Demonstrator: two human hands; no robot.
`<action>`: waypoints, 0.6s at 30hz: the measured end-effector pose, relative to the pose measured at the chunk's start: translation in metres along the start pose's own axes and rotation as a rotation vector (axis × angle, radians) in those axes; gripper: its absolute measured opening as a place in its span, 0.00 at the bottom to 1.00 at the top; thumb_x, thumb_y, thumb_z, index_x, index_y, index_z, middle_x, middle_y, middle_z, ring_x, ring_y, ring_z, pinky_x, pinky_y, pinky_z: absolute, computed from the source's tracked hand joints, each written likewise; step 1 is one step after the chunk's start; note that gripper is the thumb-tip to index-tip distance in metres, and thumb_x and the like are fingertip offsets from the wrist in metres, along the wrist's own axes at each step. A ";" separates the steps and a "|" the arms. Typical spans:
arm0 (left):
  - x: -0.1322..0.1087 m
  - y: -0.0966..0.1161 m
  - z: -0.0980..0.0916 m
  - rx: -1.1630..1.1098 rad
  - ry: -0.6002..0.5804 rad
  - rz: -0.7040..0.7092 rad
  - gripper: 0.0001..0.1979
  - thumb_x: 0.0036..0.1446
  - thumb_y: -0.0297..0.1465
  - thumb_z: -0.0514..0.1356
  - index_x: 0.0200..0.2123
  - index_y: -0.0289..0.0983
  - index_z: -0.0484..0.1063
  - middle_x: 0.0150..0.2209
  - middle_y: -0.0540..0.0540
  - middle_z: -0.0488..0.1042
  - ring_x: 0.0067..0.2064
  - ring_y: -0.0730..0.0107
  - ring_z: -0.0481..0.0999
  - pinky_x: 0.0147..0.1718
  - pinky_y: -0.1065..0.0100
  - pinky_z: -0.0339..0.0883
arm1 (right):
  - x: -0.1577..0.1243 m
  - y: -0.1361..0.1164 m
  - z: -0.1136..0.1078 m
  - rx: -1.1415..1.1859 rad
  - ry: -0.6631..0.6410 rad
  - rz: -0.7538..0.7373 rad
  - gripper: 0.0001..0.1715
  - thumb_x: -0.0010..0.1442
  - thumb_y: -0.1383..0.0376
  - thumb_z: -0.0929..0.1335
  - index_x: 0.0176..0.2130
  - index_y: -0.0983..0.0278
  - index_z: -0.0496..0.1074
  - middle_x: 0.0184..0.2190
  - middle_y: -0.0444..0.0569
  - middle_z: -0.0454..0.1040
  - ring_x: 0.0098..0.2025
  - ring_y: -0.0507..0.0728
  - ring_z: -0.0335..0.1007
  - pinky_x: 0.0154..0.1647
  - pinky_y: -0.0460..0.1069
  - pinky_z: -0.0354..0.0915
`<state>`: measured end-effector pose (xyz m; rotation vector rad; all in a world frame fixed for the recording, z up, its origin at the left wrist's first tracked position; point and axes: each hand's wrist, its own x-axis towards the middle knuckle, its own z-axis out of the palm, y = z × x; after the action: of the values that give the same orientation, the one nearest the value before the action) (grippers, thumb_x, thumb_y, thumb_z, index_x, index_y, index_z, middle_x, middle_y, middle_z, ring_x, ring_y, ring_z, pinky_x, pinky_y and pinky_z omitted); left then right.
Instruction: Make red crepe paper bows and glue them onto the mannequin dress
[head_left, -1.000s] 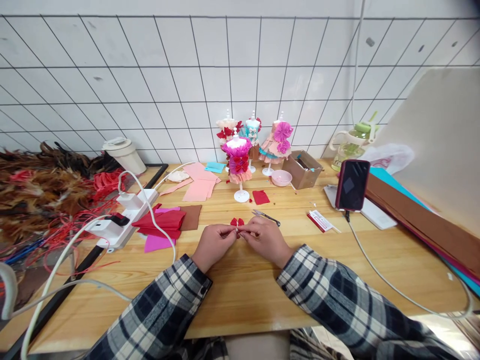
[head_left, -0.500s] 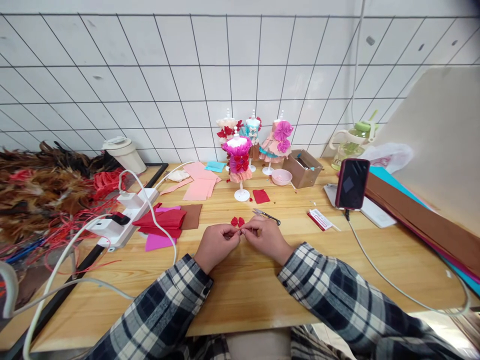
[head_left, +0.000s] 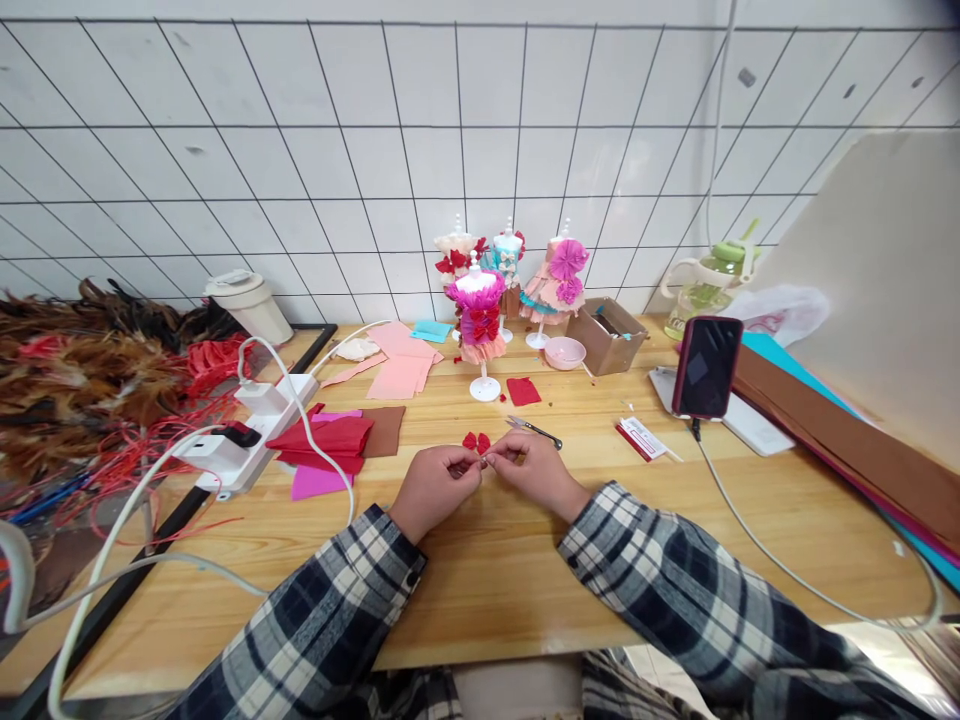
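A small red crepe-paper bow (head_left: 484,440) shows just beyond my fingertips, its two loops spread apart. My left hand (head_left: 435,488) pinches at its near end with thumb and forefinger. From the other side my right hand (head_left: 538,472) is closed too, its fingertips meeting the left ones at the bow's base. The fingers cover the part being pinched. Small thread scissors (head_left: 541,434) lie just past my right hand. A square of red crepe paper (head_left: 523,390) is on the table farther back, near a mini dress form (head_left: 480,320) wearing a magenta and red paper dress.
More dress forms, a pink bowl (head_left: 565,352) and a cardboard box (head_left: 609,338) stand at the back. Folded crepe paper (head_left: 322,440) and a power strip (head_left: 259,450) with loose cables lie left. A phone (head_left: 706,367) stands upright at right, its cable crossing the table.
Both hands stay at the bow, with only a slight shift of the fingertips. The view has tilted very slightly.
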<state>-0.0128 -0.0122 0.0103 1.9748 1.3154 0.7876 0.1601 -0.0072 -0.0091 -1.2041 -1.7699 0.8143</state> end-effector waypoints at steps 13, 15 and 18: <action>-0.002 0.006 -0.007 -0.153 -0.061 0.107 0.09 0.52 0.30 0.57 0.27 0.36 0.77 0.28 0.46 0.79 0.31 0.70 0.77 0.32 0.73 0.69 | 0.016 -0.005 -0.037 1.030 0.072 0.487 0.17 0.45 0.59 0.74 0.29 0.63 0.65 0.33 0.47 0.77 0.25 0.49 0.72 0.21 0.41 0.65; -0.002 0.005 -0.006 -0.137 -0.058 0.133 0.09 0.52 0.29 0.57 0.28 0.36 0.77 0.29 0.46 0.79 0.31 0.70 0.77 0.33 0.72 0.69 | 0.030 -0.007 -0.060 0.962 0.213 0.405 0.17 0.42 0.60 0.75 0.28 0.63 0.65 0.28 0.45 0.77 0.28 0.51 0.74 0.24 0.42 0.68; -0.003 0.005 -0.006 -0.099 -0.048 0.160 0.09 0.52 0.29 0.57 0.28 0.37 0.77 0.29 0.47 0.79 0.31 0.70 0.77 0.34 0.72 0.68 | 0.058 0.000 -0.110 0.641 0.513 0.155 0.15 0.46 0.59 0.73 0.28 0.63 0.65 0.29 0.45 0.76 0.29 0.51 0.73 0.26 0.44 0.69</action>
<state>-0.0158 -0.0155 0.0179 2.0248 1.0804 0.8576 0.2463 0.0541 0.0560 -0.9948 -0.9071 0.9588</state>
